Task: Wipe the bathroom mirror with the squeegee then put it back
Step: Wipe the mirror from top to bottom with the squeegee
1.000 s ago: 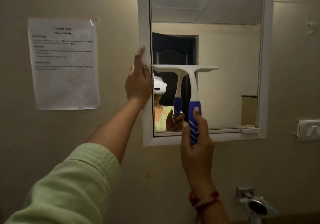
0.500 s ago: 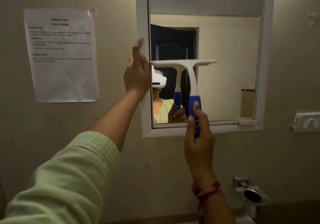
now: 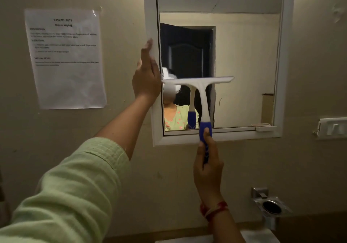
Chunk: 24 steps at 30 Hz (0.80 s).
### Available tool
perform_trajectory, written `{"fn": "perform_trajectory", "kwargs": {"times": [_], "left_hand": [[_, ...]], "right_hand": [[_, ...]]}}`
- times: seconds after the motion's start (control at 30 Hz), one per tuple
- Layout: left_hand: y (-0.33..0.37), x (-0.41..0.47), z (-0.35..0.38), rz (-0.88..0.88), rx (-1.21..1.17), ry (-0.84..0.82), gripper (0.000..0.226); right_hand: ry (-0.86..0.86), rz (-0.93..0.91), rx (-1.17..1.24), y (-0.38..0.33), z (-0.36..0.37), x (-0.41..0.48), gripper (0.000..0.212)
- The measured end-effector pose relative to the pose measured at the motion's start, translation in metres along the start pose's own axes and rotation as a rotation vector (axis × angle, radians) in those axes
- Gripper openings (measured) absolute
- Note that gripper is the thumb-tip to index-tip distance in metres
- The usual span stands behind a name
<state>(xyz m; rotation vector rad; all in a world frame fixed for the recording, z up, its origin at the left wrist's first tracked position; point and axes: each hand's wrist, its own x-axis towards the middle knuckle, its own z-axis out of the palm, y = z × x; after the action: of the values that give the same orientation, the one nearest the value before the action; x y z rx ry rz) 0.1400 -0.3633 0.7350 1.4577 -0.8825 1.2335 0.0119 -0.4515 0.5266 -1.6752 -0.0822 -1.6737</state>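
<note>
A white-framed mirror (image 3: 244, 64) hangs on the beige wall. The squeegee (image 3: 201, 90) has a white T-shaped head and a blue handle; its blade lies flat across the lower left part of the glass. My right hand (image 3: 207, 169) grips the blue handle from below, thumb up along it, at the level of the mirror's bottom frame. With straight fingers, my left hand (image 3: 146, 77) presses flat against the mirror's left frame. The glass reflects the squeegee and a person in a green top.
A printed sheet (image 3: 65, 59) is taped to the wall left of the mirror. A white switch plate (image 3: 332, 128) sits at the right. A metal holder (image 3: 271, 207) is fixed to the wall below right, above a pale edge at the bottom.
The squeegee has slid down the glass with my right hand, whose grip now sits below the mirror's bottom frame. My left hand stays on the left frame.
</note>
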Motion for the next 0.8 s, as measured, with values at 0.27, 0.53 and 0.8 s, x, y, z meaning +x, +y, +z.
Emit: {"fn": "perform_trajectory", "kwargs": {"times": [0.27, 0.53, 0.8], "left_hand": [[-0.004, 0.000, 0.002, -0.016, 0.015, 0.024, 0.040], [-0.009, 0.002, 0.006, 0.021, -0.002, 0.011, 0.042], [-0.006, 0.003, 0.006, 0.024, 0.020, 0.027, 0.042]], "right_hand": [[-0.043, 0.003, -0.011, 0.019, 0.001, -0.039, 0.039], [0.009, -0.019, 0.016, 0.008, 0.002, 0.010, 0.042], [-0.061, 0.006, -0.058, 0.029, -0.005, -0.054, 0.042]]}}
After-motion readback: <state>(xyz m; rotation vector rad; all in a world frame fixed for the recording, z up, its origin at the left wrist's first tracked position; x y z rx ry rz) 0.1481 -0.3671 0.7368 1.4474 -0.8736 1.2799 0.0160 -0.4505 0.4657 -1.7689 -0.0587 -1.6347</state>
